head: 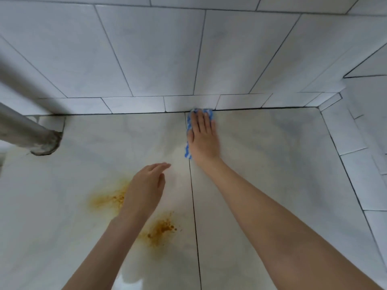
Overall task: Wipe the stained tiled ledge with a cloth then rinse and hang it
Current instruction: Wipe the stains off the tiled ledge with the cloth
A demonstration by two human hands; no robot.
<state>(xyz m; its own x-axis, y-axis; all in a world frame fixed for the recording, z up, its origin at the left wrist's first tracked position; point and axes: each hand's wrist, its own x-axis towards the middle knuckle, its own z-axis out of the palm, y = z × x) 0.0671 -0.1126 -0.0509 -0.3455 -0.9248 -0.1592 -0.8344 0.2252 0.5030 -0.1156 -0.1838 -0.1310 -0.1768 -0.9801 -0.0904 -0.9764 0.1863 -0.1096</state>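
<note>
My right hand (202, 137) lies flat on a blue-and-white cloth (189, 127), pressing it onto the pale tiled ledge (272, 155) right at the back edge where the ledge meets the wall. Only the cloth's left and far edges show around the hand. My left hand (146, 187) hovers over the ledge nearer to me, fingers loosely apart, holding nothing. Two orange-brown stains mark the tile: one stain (106, 200) to the left of my left wrist and another stain (162, 229) just right of my left forearm.
A grey metal pipe (27, 132) enters the ledge at the left, with a grimy base. White wall tiles (146, 59) rise behind the ledge and along the right side. A dark grout line (193, 206) runs down the ledge's middle. A wet sheen shows near the front.
</note>
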